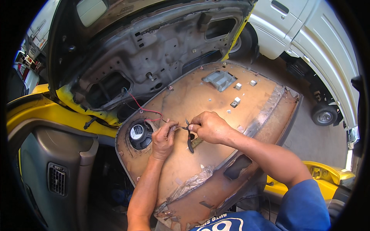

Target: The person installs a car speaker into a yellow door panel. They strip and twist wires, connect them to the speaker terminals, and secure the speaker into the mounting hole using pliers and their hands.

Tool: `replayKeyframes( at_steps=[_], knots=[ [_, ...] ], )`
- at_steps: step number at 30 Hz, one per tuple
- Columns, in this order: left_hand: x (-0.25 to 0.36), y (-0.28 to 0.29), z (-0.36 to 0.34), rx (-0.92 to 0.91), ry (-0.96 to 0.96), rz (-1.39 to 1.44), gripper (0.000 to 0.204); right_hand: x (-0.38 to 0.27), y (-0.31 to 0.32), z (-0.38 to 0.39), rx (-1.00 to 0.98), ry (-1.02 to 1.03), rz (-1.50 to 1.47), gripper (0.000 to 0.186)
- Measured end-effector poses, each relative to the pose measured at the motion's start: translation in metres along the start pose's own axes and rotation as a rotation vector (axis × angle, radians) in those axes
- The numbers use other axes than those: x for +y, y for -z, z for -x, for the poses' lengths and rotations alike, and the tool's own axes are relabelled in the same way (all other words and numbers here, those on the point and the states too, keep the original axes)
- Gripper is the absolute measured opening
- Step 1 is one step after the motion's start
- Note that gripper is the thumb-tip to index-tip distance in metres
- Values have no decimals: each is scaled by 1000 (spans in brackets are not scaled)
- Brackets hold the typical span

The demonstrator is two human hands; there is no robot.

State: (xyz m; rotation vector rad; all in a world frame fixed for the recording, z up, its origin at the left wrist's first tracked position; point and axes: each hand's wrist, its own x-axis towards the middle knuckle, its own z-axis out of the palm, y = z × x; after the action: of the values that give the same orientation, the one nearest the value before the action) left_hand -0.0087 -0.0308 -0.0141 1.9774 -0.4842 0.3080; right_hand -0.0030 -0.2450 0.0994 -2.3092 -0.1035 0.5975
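Observation:
My left hand (163,139) is closed, thumb and fingertips pinching the end of a thin wire (165,121) above the tan back of a door panel (185,92). Just to its right, my right hand (212,127) grips small dark-handled pliers (190,144) whose tip is close to the pinched wire. Whether the jaws touch the wire is too small to tell. A red wire (135,101) loops out of the door shell down to the round black speaker (141,134) mounted in the panel, left of my left hand.
The bare door shell (154,50) with yellow edges stands behind the panel. Grey plastic clips (220,80) and white blocks (238,86) sit on the panel's far part. A dashboard with an air vent (58,179) is at left; a white vehicle (293,23) stands at upper right.

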Motion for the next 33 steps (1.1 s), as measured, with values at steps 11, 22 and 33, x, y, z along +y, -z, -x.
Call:
replayKeyframes(
  at_steps=[11, 22, 33],
  knots=[
    [0, 4, -2, 38, 44, 58, 12, -9, 2, -14, -1, 101, 43, 29],
    [1, 5, -3, 29, 45, 48, 13, -12, 5, -17, -41, 63, 59, 29],
    [-5, -2, 8, -59, -130, -139, 24, -7, 21, -53, -389, -348, -220, 27]
  ],
)
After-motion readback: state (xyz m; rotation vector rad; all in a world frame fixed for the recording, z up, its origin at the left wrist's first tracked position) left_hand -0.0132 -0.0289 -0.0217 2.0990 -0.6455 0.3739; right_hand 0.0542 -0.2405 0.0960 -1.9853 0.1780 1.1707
